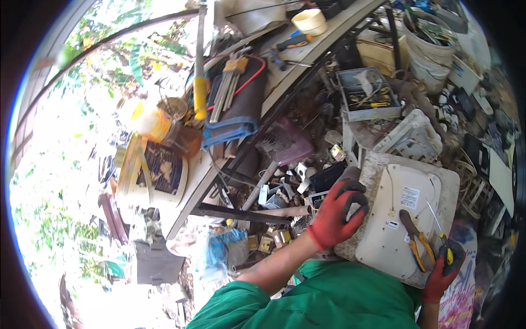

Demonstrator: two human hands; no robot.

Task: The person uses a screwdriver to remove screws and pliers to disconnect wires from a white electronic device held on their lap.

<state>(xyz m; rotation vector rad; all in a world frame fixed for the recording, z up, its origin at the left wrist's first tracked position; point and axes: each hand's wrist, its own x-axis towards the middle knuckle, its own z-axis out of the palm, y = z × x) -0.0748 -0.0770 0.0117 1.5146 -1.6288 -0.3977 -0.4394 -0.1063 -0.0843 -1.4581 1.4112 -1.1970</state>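
Note:
A white oval plastic device (pixel 400 219) lies back-side up on a worn square board (pixel 449 181). My left hand (pixel 339 211), in a red and black glove, grips the left edge of the device and board. My right hand (pixel 446 268), gloved the same way, holds a yellow-handled screwdriver (pixel 442 236) whose thin shaft points up over the device. Pliers with yellow handles (pixel 415 238) lie on the device just left of the screwdriver.
A cluttered workbench (pixel 307 55) runs along the upper left with a tool roll, a yellow-handled tool and a cup. Scrap parts cover the ground below it. A grey box of tools (pixel 367 96) and white buckets (pixel 430 52) stand beyond the board.

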